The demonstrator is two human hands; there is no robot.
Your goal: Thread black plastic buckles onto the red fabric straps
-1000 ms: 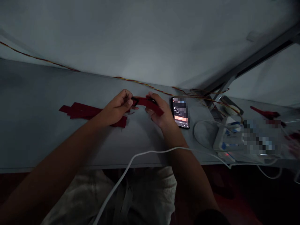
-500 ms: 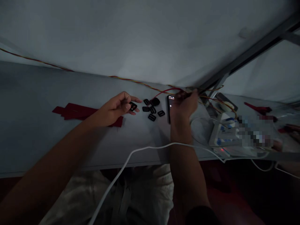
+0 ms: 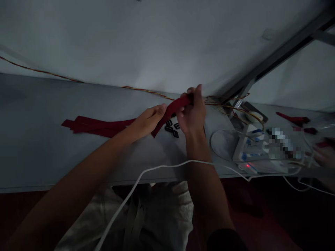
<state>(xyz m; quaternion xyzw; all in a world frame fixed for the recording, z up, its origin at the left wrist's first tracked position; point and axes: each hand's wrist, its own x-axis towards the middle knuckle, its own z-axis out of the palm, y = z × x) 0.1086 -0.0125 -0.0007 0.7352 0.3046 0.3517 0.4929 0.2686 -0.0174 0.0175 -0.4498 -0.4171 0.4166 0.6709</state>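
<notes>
Clamped tight, the right hand (image 3: 192, 113) wraps its fingers round the upper end of a dark red fabric strap (image 3: 171, 111), held up above the table, while the left hand (image 3: 148, 120) reaches in, fingers together against the strap's lower stretch; whether they pinch it, I cannot tell. Black plastic strap sliders (image 3: 171, 128) sit just below on the grey table (image 3: 52, 104). A sagging strap could drag across and scatter those sliders, and a slip of the left fingers could drop the loose end among them.
</notes>
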